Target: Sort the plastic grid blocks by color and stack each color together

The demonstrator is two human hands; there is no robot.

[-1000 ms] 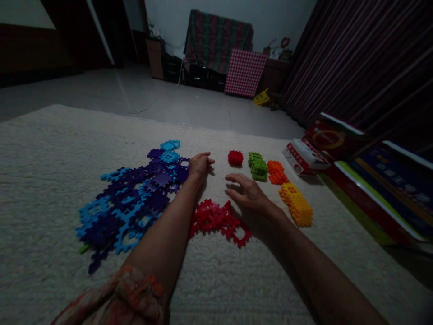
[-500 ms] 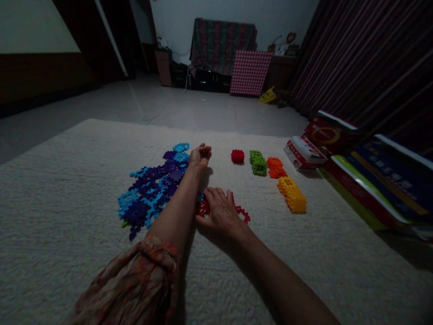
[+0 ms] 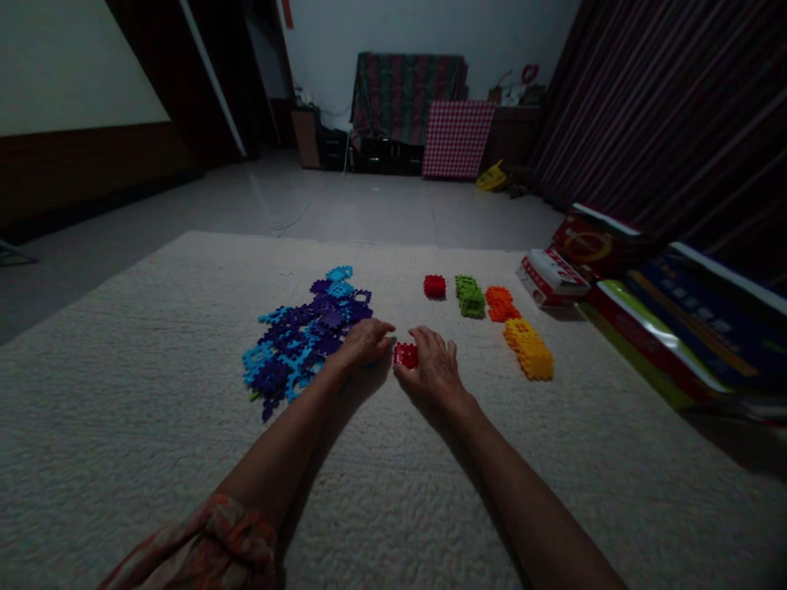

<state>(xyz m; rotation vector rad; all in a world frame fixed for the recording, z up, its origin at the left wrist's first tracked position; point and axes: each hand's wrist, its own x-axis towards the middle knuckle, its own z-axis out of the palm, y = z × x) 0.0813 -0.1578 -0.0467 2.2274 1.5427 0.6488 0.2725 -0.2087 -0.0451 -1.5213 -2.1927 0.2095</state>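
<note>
A small stack of red interlocking plastic blocks [image 3: 406,355] sits on the pale quilted mat between my hands. My right hand [image 3: 435,362] grips the stack from the right, thumb at the near side and fingers at the far side. Just left of it, my left hand [image 3: 367,342] is open, its fingers pointing toward the red blocks without touching them. Beside my left hand spreads a loose pile of purple and light blue interlocking blocks [image 3: 301,336], partly hidden by my forearm.
Farther out stand a red stack [image 3: 434,286], a green stack [image 3: 470,297], an orange stack [image 3: 502,303] and a yellow stack [image 3: 529,350]. Several boxes, one a white and red carton [image 3: 553,277], line the right edge of the mat [image 3: 153,344].
My left hand has come back from beside the far end of the purple and blue pile toward my right hand. Spread red blocks under my right hand are now gathered into a stack.
</note>
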